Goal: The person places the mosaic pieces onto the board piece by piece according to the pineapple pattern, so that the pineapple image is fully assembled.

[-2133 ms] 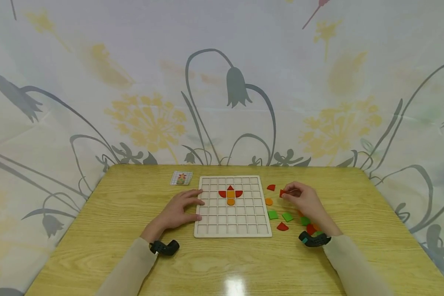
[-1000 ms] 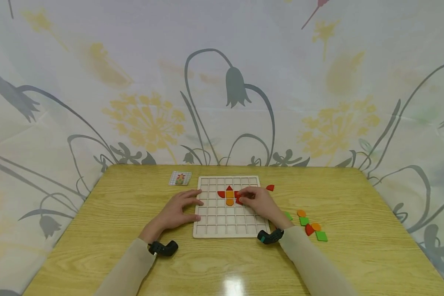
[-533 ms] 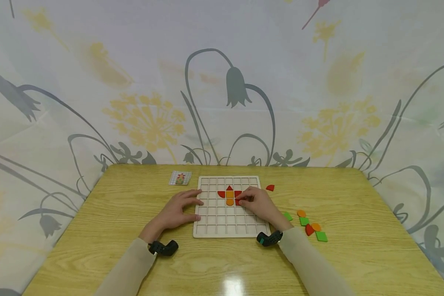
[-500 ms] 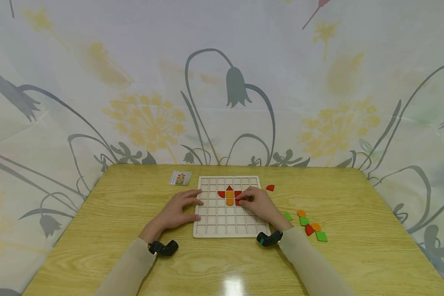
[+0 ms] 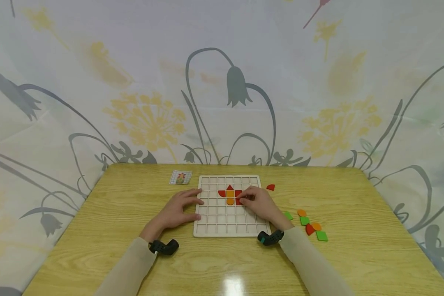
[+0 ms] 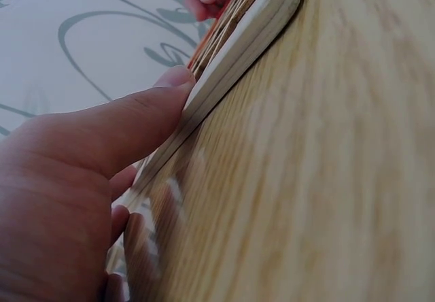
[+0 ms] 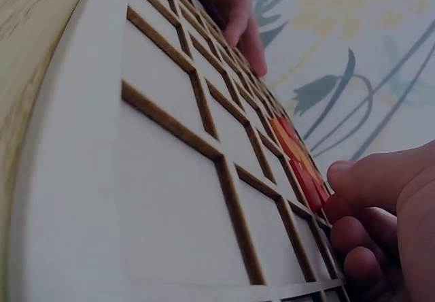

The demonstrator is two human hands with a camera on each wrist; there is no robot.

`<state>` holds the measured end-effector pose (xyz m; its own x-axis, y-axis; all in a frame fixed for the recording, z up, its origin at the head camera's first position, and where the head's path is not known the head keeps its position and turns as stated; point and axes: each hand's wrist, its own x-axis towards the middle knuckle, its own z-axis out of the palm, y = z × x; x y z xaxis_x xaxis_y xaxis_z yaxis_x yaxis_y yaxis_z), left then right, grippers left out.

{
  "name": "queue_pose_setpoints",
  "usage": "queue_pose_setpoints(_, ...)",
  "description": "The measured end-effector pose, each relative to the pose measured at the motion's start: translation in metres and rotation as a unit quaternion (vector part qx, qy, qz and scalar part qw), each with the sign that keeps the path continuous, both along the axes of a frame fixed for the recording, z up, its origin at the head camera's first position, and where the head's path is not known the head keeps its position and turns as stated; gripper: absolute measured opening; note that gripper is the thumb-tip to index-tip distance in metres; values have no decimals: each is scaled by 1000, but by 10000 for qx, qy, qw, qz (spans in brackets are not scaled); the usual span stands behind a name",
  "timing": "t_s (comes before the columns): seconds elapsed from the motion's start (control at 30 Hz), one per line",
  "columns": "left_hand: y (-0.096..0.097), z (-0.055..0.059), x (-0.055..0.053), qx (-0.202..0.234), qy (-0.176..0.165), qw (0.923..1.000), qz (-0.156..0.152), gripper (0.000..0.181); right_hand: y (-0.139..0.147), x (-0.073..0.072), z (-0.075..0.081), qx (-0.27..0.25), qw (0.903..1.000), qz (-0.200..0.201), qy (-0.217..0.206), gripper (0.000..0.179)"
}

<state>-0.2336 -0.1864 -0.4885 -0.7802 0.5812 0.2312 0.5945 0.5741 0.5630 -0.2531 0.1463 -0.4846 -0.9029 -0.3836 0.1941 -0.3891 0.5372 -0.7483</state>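
A white grid board (image 5: 232, 235) lies on the wooden table. My left hand (image 5: 175, 210) rests against its left edge, fingers spread and fairly straight; the left wrist view shows the thumb (image 6: 146, 115) at the rim. Over the board's upper right middle, my right hand (image 5: 260, 203) pinches a red tile (image 5: 238, 202) in a grid cell, beside an orange circle (image 5: 230, 201). Its full shape is hidden by the fingers. Above the circle sits an orange square (image 5: 230, 193), with a red triangle (image 5: 230, 187) on top and a red rounded piece (image 5: 222, 193) at its left.
A small picture card (image 5: 180, 177) lies behind my left hand. Right of the board are a red quarter-round piece (image 5: 271, 187), an orange disc (image 5: 301, 213), a green square (image 5: 321, 236) and several other pieces. A patterned cloth (image 5: 222, 102) hangs behind the table.
My right hand has carried the red tile leftward from beside the board to the cell next to the orange circle. It has barely moved in the last half second. The left hand stays put.
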Motion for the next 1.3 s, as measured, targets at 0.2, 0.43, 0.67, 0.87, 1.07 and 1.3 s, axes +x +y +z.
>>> queue_pose_setpoints(0.2,1,2,1,23,42,10000,-42,39,11,0,11,-386,9990,-97,-180,14)
queue_pose_setpoints(0.43,1,2,3,-5,72,10000,-7,39,44,-3,22,-547,9977,-348,-200,19)
queue_pose_setpoints(0.67,1,1,1,-41,36,10000,-9,40,96,-5,17,-233,9961,-854,-47,22)
queue_pose_setpoints(0.87,0,-1,-1,-82,46,10000,19,40,132,-5,11,-58,9912,-1238,-468,30)
queue_pose_setpoints(1.07,0,-2,-2,-128,70,9999,81,39,148,-5,3,-206,9875,-1370,-752,39)
queue_pose_setpoints(1.3,0,-1,-1,-149,45,9998,95,39,151,1,4,-365,9872,-1215,-962,41)
